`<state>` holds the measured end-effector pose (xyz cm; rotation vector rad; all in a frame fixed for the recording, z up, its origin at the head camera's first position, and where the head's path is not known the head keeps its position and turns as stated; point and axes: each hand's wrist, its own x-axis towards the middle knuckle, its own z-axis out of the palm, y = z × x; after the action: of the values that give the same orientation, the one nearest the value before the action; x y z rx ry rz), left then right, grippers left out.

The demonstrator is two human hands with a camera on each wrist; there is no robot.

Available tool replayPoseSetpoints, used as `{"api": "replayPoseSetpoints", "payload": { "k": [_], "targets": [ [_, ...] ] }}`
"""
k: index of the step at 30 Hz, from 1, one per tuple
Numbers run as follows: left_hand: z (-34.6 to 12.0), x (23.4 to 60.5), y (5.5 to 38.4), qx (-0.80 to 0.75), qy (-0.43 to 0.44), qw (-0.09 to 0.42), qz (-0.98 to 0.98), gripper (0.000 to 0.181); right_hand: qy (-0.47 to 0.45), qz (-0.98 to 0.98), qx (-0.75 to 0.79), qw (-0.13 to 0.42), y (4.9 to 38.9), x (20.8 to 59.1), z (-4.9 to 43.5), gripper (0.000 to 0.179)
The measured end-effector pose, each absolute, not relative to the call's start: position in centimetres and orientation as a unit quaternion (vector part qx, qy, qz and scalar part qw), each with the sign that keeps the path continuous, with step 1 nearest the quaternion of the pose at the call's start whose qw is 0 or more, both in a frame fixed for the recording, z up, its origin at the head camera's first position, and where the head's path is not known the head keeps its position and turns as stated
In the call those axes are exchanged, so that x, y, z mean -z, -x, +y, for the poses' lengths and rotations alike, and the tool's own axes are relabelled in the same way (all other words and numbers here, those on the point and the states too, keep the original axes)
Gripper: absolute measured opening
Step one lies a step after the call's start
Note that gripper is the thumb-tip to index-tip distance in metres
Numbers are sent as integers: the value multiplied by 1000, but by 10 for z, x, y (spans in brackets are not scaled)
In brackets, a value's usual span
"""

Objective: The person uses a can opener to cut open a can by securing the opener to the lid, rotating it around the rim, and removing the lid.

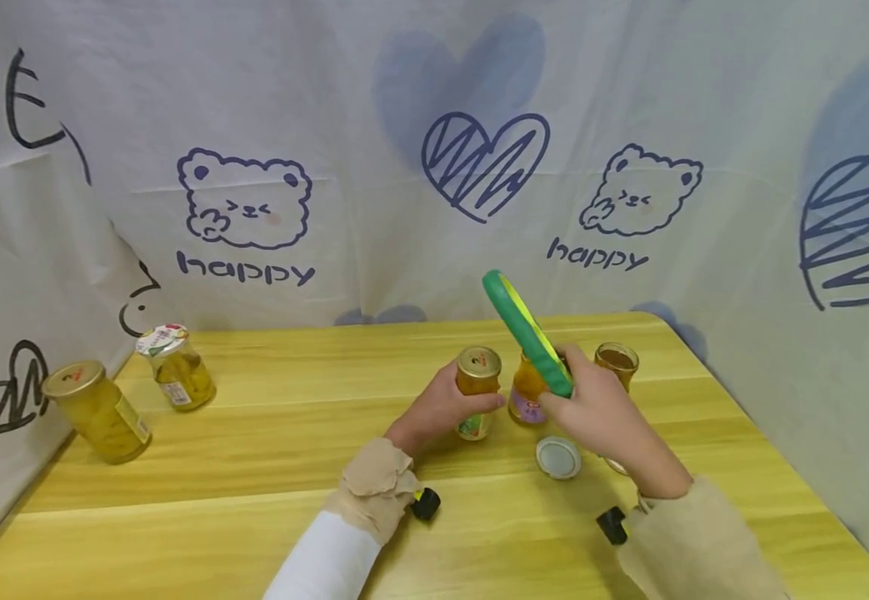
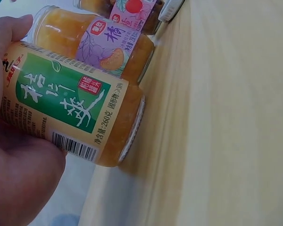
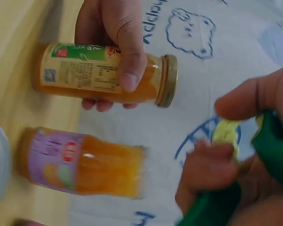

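Head view shows my left hand curled round the green-labelled jar, beside a purple-labelled jar; I can't tell whether the held one's base meets the table. My right hand grips a green tool, apart from the gold lid. I'd steady the jar upright, grip below the lid, and bring the tool on level.

Green-labelled jar: "260克"; purple-labelled jar: "橘"; white cloth: "happy".

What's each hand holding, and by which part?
The left hand grips the green-labelled citrus jar round its labelled body; the right hand holds the green-and-yellow tool by its lower end.
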<state>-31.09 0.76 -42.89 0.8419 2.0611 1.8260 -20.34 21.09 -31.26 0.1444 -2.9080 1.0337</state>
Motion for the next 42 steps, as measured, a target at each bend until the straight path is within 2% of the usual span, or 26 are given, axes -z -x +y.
{"api": "replayPoseSetpoints", "payload": {
  "k": [2, 5, 12, 21, 33, 38, 42],
  "targets": [
    [7, 429, 311, -630, -294, 126, 708, 47, -41, -957, -284, 44, 209, 305, 202, 59],
    [6, 430, 312, -633, -296, 126, 705, 48, -35, -974, -215, 62, 215, 300, 189, 52],
    [4, 431, 310, -638, -296, 132, 699, 46, -40, -993, -92, 53, 229, 307, 163, 44],
    [5, 431, 308, -651, -298, 118, 688, 39, -42, -997, -56, 42, 233, 317, 150, 42],
    [7, 433, 309, -668, -306, 118, 668, 51, -42, -998, -36, 0, 232, 319, 147, 46],
    [8, 433, 310, -671, -300, 122, 667, 51, -58, -998, -12, 18, 233, 320, 145, 41],
    [8, 431, 310, -671, -295, 129, 668, 52, -75, -996, 10, 56, 233, 321, 145, 41]
  ]
}}
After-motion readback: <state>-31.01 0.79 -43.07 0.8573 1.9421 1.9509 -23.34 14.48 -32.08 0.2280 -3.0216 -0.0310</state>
